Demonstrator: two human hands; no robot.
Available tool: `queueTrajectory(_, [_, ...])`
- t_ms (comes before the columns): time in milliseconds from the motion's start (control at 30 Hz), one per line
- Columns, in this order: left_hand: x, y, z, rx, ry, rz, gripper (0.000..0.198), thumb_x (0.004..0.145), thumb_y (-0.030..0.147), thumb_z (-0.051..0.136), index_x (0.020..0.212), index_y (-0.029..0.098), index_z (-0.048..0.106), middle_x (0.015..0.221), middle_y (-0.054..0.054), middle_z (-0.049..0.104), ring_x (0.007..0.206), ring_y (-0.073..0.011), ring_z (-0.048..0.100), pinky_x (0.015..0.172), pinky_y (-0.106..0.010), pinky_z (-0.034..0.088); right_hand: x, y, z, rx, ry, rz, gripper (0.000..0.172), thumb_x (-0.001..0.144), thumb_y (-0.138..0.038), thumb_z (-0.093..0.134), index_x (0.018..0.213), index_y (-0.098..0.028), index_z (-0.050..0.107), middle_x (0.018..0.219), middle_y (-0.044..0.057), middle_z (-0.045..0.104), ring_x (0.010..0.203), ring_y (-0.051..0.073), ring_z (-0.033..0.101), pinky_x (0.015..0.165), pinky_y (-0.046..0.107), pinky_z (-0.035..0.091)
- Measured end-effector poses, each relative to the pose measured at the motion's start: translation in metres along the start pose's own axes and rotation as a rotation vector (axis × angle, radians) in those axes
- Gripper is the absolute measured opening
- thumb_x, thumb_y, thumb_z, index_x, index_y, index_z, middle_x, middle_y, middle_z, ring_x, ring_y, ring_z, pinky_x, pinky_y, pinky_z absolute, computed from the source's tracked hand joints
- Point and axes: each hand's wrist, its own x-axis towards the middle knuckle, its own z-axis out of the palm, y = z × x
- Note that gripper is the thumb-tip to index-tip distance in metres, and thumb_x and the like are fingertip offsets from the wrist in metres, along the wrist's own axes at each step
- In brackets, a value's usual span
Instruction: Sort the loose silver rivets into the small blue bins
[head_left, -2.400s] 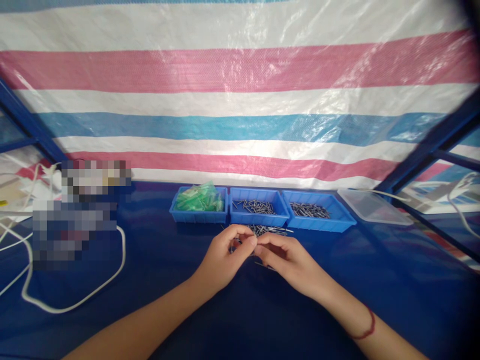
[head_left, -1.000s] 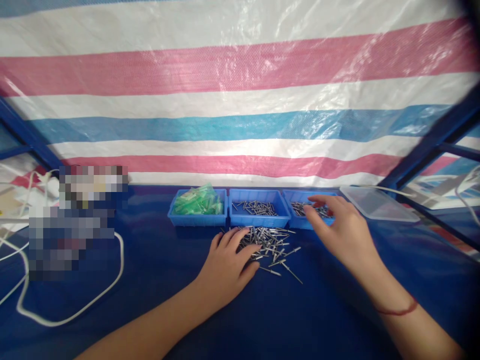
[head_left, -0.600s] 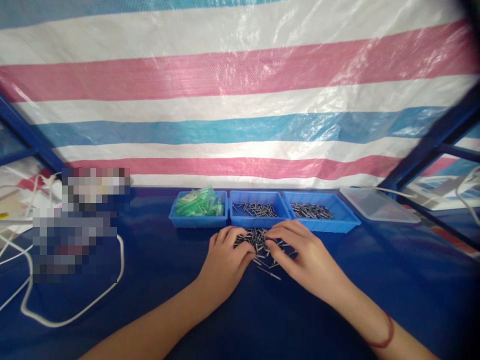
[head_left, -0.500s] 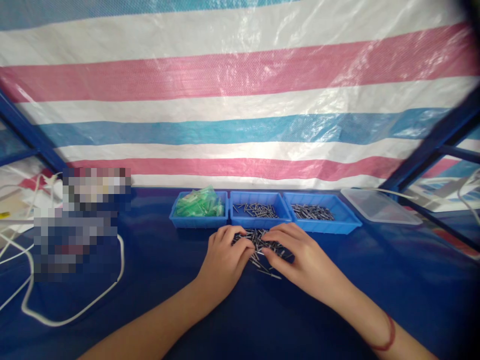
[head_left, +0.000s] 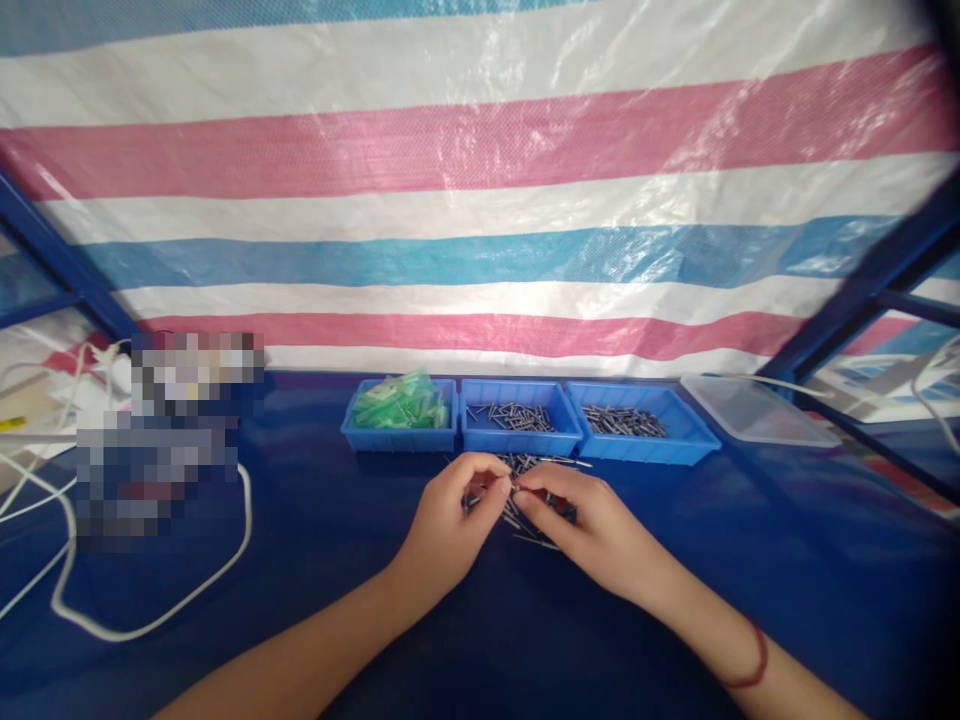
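My left hand (head_left: pixel 450 515) and my right hand (head_left: pixel 581 525) meet fingertip to fingertip just above a loose pile of small metal pins (head_left: pixel 536 468) on the blue table. Both hands are pinched closed on a small pin-like piece between them, too small to make out clearly. Behind the pile stand three blue bins in a row: the left bin (head_left: pixel 400 437) holds green plastic pieces, the middle bin (head_left: pixel 520 433) and the right bin (head_left: pixel 637 443) hold metal pins.
A clear plastic lid (head_left: pixel 757 412) lies right of the bins. A white cable (head_left: pixel 150 610) loops over the table at the left, next to a blurred-out patch. A striped tarp (head_left: pixel 480 200) hangs behind, and blue frame bars (head_left: pixel 862 290) run along both sides.
My right hand came back from the right bin to the pile. Both hands pressed into the pins, then lifted and pinched together at the fingertips.
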Motion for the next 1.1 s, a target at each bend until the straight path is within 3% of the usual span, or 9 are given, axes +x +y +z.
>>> queueTrajectory(100, [0.001,-0.003,0.002,-0.150,0.034,-0.068,0.017,0.085,0.027,0.059,0.100,0.018,0.058,0.095,-0.003,0.064,0.086,-0.0159,0.061,0.079,-0.027,0.049,0.000,-0.001,0.004,0.043,-0.018,0.036,0.025,0.093,-0.034,0.045,0.080,-0.020,0.062,0.078,0.004,0.064,0.073,0.017,0.057,0.070,0.029,0.047])
queueTrajectory(267, [0.003,-0.003,0.003,-0.316,-0.044,-0.221,0.020,0.085,0.034,0.060,0.092,0.016,0.061,0.090,-0.004,0.066,0.088,-0.0178,0.063,0.081,-0.029,0.049,-0.001,-0.007,0.008,0.090,-0.015,0.080,0.021,0.091,-0.032,0.049,0.084,-0.020,0.064,0.076,0.003,0.063,0.069,0.016,0.055,0.063,0.027,0.044])
queueTrajectory(433, [0.002,-0.002,0.001,-0.319,-0.057,-0.189,0.021,0.087,0.035,0.057,0.093,0.016,0.062,0.094,-0.005,0.067,0.090,-0.0185,0.064,0.083,-0.029,0.049,-0.001,-0.004,0.011,0.173,-0.004,0.108,0.024,0.091,-0.036,0.048,0.083,-0.019,0.065,0.079,0.004,0.065,0.071,0.016,0.057,0.066,0.028,0.047])
queueTrajectory(733, [0.001,0.001,-0.003,-0.054,-0.033,-0.050,0.013,0.089,0.028,0.052,0.093,0.018,0.060,0.093,-0.004,0.065,0.085,-0.0163,0.061,0.076,-0.026,0.048,-0.002,0.002,0.007,0.171,0.202,0.140,0.018,0.085,-0.037,0.058,0.083,-0.020,0.067,0.074,0.002,0.064,0.062,0.014,0.053,0.057,0.026,0.044])
queueTrajectory(933, [0.001,0.005,-0.007,0.233,-0.073,0.113,0.011,0.090,0.022,0.048,0.091,0.018,0.058,0.088,-0.004,0.062,0.085,-0.0165,0.058,0.082,-0.028,0.044,-0.001,-0.004,-0.004,-0.006,0.227,0.012,0.017,0.089,-0.031,0.052,0.080,-0.021,0.062,0.079,0.004,0.064,0.070,0.016,0.056,0.064,0.028,0.045])
queueTrajectory(1100, [-0.001,0.005,-0.011,0.535,-0.087,0.237,0.021,0.088,0.024,0.051,0.108,0.020,0.059,0.107,-0.008,0.063,0.108,-0.0238,0.051,0.095,-0.039,0.038,0.001,0.019,-0.038,-0.313,0.488,-0.001,0.017,0.088,-0.034,0.052,0.085,-0.020,0.062,0.085,0.006,0.065,0.072,0.019,0.057,0.066,0.031,0.045])
